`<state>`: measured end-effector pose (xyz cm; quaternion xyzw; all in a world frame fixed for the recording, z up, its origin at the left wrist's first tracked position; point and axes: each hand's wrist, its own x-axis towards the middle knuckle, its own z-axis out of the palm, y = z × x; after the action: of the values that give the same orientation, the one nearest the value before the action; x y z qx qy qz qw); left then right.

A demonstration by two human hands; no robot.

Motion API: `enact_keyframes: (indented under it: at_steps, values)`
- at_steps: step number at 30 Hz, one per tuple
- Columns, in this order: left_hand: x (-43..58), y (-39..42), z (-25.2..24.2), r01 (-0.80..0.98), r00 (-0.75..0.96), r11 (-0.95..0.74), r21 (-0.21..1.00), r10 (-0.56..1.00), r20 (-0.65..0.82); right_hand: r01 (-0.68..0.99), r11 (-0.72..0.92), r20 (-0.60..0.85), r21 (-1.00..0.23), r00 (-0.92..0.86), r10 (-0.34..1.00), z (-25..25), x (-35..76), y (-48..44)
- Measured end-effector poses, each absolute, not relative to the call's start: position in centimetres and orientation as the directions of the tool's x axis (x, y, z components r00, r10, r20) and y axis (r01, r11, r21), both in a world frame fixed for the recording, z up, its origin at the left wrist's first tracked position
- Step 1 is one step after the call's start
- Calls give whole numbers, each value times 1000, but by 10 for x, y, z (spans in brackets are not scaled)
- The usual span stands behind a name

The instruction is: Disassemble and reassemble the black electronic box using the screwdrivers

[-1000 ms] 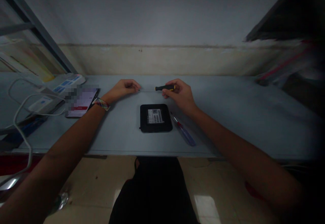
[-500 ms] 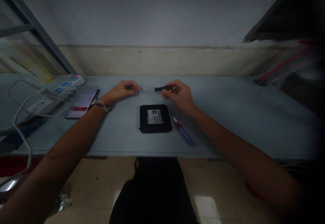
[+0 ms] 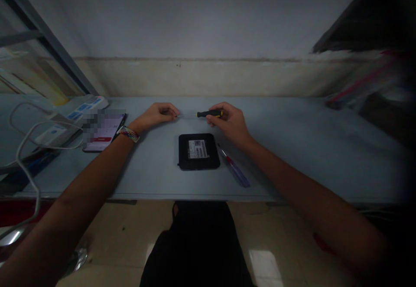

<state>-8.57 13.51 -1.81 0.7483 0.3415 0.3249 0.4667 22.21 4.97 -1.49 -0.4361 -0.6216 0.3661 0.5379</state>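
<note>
A screwdriver [image 3: 210,113] with a black and yellow handle lies level above the table, its thin shaft pointing left. My right hand [image 3: 229,121] is closed on its handle. The fingers of my left hand [image 3: 161,113] are pinched together at the tip of the shaft; whether they hold something small there is too small to tell. Nearer to me, between the hands, a flat black box [image 3: 199,161] with a white label sits on the table. A second screwdriver [image 3: 237,172] with a clear purplish handle lies just right of the box, its tip towards the box.
On the left, a phone [image 3: 105,128] with a lit screen lies by my left wrist, beside a white power strip [image 3: 53,135] and loose white cables [image 3: 20,150]. A wall [image 3: 208,76] runs behind the table [image 3: 146,170]. Blurred items stand at the far right.
</note>
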Motion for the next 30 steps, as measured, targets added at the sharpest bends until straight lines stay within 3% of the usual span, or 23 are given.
enact_keyframes:
  at_steps: [14, 30]
  values:
    - [-86, 134, -15, 228, 575, -337, 914, 803, 153, 270, 403, 406, -875, -48, 913, -12, 224, 46]
    - [-87, 135, -19, 226, 563, -338, 913, 811, 161, 268, 424, 429, -865, -44, 902, -16, 224, 49]
